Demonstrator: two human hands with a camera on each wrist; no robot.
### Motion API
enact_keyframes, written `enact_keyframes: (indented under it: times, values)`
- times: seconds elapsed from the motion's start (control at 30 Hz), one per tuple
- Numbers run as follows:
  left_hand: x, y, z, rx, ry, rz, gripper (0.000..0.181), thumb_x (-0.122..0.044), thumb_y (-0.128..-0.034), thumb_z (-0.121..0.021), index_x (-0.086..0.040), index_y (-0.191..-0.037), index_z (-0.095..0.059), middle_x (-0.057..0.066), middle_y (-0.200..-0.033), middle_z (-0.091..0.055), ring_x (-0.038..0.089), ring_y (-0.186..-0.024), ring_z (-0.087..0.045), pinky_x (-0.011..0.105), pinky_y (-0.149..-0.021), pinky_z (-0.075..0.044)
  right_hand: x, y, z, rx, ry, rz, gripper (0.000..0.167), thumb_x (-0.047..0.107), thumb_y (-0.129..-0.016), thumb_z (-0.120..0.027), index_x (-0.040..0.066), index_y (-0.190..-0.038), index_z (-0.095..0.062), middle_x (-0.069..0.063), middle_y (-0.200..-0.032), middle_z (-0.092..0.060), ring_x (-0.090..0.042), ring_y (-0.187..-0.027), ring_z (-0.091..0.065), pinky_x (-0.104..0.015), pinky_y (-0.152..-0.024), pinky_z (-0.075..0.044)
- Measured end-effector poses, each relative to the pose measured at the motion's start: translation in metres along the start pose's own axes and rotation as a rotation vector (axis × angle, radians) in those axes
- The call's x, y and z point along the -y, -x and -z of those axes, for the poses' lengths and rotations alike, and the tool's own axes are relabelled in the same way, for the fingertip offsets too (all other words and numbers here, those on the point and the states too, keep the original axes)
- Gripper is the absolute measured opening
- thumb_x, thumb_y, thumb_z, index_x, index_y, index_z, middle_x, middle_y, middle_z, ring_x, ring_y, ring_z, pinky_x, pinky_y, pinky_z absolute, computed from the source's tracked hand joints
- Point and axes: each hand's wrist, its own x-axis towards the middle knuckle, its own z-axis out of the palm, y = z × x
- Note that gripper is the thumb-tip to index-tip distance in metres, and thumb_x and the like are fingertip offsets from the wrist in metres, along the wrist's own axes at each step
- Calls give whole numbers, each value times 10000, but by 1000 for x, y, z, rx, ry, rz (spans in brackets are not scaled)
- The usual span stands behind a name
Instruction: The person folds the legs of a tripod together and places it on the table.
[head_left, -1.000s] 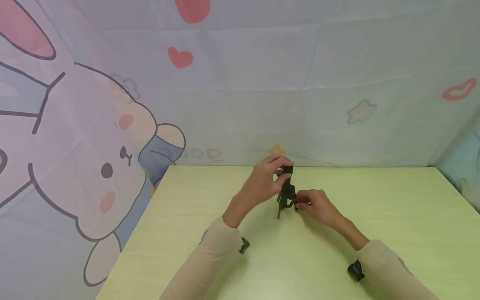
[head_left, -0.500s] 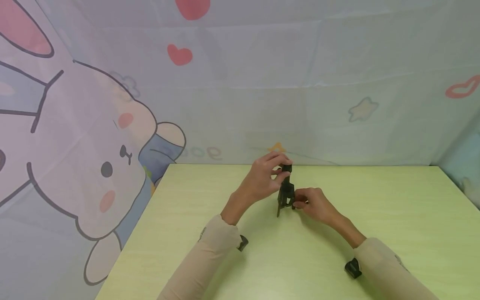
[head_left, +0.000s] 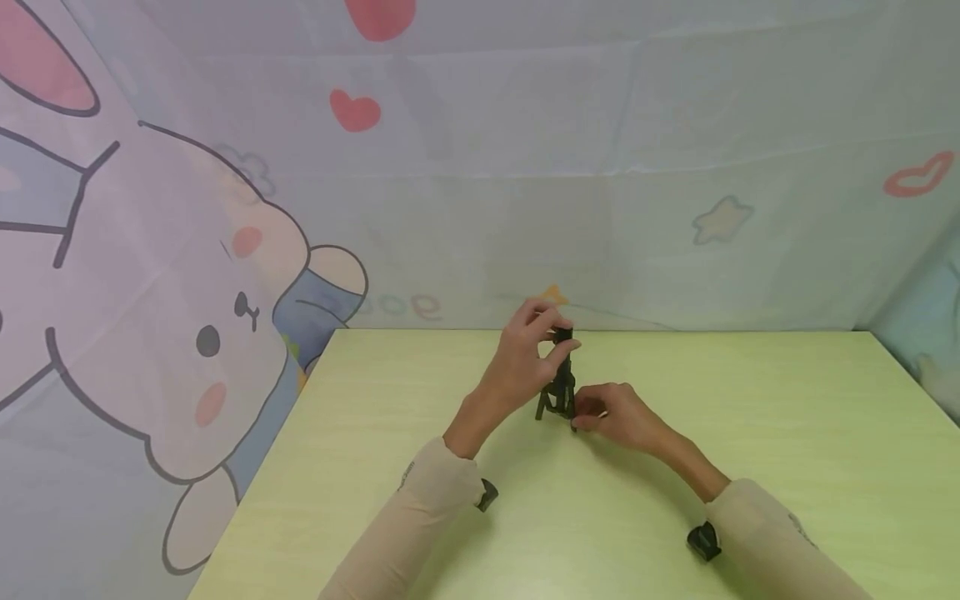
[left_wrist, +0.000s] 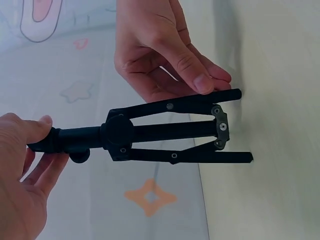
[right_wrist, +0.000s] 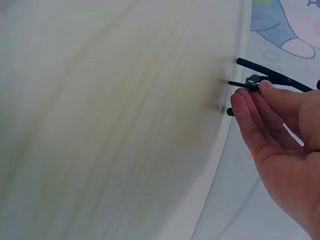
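At the far middle of the pale yellow-green rectangular desk [head_left: 750, 433], the small black tripod [left_wrist: 150, 132] with slim jointed legs [left_wrist: 215, 157] is held between two hands. Its long axis is close to vertical: the head end [left_wrist: 50, 142] points up, and the slightly spread legs point down toward the desk. Contact between feet and desk cannot be determined. The left hand [head_left: 521, 357] has a closed grip, thumb and fingers pinching the head end. The right hand [head_left: 621, 415] has a closed grip, pinching one leg near its foot. In the left wrist view, the axis runs crosswise, feet to the right. The pale printed cloth backdrop [head_left: 480, 167] bears faint lettering [head_left: 427, 307]; a "g" is legible at its right end. Dark marking on the beige left sleeve [head_left: 438, 479] is too small to read.
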Motion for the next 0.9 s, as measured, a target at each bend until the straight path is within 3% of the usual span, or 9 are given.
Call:
enact_keyframes:
  times: [0.13,0.33,0.5,0.67,0.9]
  values:
    - [-2,0,1,-27,-8,-2,159,41,-910,-776,11,-989,-642,129,-1101,-577,237,-956,-666,160,-872,-581,2,1,0,8,2,-12,67,-11,-935,-751,23,-992,-739,-46,-900,-752,-188,-842,-732,-302,-766,-635]
    - [-2,3,5,-34,59,7,158,90,-900,-748,22,-1015,-662,116,-1071,-602,237,-987,-664,186,-862,-599,-1,2,5,-68,47,-51,119,-31,-941,-733,-17,-1059,-725,-69,-952,-749,-225,-877,-738,-325,-770,-637]
    - [1,5,8,-4,129,-7,174,86,-919,-737,35,-1074,-679,125,-1088,-621,253,-1008,-679,218,-883,-605,-2,2,4,-102,32,-87,138,-70,-935,-715,-34,-1068,-711,-140,-993,-726,-298,-904,-747,-333,-778,-644]
    - [1,7,11,29,167,21,241,69,-933,-735,45,-1168,-689,149,-1144,-629,275,-1027,-699,240,-898,-607,-2,0,3,-100,35,-61,121,-91,-932,-704,-14,-1024,-724,-149,-979,-737,-310,-903,-751,-357,-784,-653]
    - [-2,6,13,89,95,64,281,75,-949,-707,29,-1225,-674,135,-1182,-627,263,-1039,-691,199,-915,-585,-4,-2,3,-76,42,-45,128,-58,-937,-719,59,-969,-758,-61,-944,-770,-245,-908,-756,-368,-774,-656]
